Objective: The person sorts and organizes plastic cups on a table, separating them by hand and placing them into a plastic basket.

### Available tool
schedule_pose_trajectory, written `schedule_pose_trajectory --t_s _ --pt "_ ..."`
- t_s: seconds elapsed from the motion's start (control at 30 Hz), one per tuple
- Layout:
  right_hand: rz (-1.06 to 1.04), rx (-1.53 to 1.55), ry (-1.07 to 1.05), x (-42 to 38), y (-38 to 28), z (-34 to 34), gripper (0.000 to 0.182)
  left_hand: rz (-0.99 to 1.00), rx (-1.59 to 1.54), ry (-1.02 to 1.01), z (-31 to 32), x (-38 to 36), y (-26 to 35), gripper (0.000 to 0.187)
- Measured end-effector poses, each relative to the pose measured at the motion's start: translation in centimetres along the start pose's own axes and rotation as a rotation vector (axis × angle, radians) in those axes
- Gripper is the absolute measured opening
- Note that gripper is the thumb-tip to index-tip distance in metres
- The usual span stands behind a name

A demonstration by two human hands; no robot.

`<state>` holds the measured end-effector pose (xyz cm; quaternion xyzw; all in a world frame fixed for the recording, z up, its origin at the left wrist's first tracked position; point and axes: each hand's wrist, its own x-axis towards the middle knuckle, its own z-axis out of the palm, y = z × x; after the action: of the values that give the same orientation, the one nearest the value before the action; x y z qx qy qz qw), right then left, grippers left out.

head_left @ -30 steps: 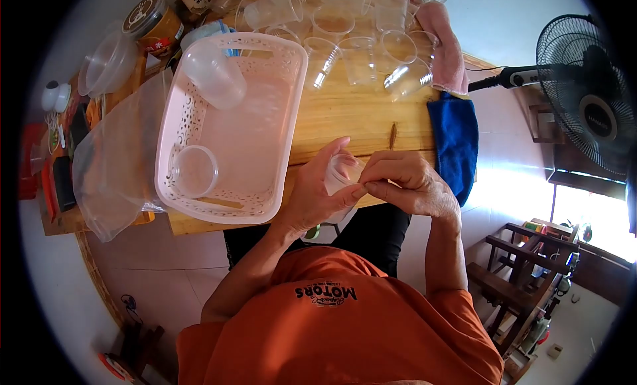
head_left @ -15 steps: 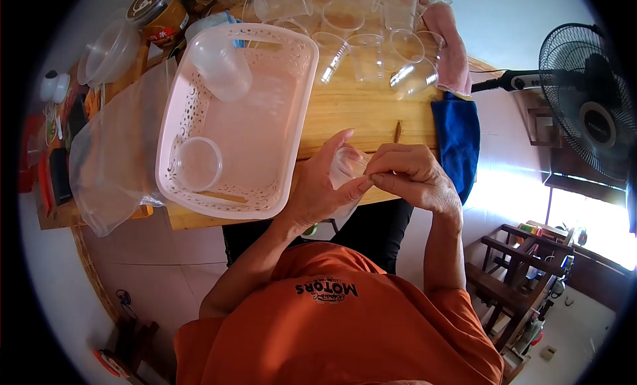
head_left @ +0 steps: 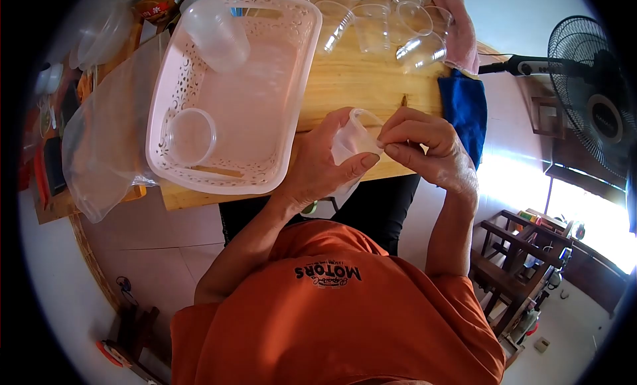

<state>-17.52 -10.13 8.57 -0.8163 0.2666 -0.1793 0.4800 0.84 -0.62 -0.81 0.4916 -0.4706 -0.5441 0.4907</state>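
Observation:
A clear plastic cup (head_left: 353, 141), perhaps several nested together, is held at the table's front edge above my lap. My left hand (head_left: 317, 164) is wrapped around its side, with the thumb across the front. At the rim, the thumb and fingertips of my right hand (head_left: 430, 146) pinch the edge on the right. Left of my hands stands a pink plastic basket (head_left: 292, 119) with a patterned, pierced rim. Inside it, one frosted cup (head_left: 215, 36) leans at the back and a round clear cup (head_left: 190, 137) rests in the near left corner.
More clear cups (head_left: 371, 30) stand and lie at the back of the wooden table (head_left: 345, 96). A pink cloth (head_left: 459, 26) and a blue cloth (head_left: 462, 113) hang at its right edge. A clear plastic bag (head_left: 109, 146) lies left of the basket; a black fan (head_left: 590, 93) stands right.
The view has shifted, so the table and basket sit higher. The held cup has turned its opening more upward, and my right hand has moved slightly right while pinching its rim.

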Motion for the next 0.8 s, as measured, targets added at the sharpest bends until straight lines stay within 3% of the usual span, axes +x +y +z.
schedule_pose_trajectory --t_s 0.3,0.8 --pt "0.1 -0.055 -0.076 -0.4 -1.1 0.0 0.005 0.058 -0.1 -0.003 0.3 0.0 0.8 0.07" --pt "0.005 -0.164 -0.065 -0.2 -1.7 0.5 0.004 0.14 -0.132 -0.074 -0.2 0.3 0.6 0.046"
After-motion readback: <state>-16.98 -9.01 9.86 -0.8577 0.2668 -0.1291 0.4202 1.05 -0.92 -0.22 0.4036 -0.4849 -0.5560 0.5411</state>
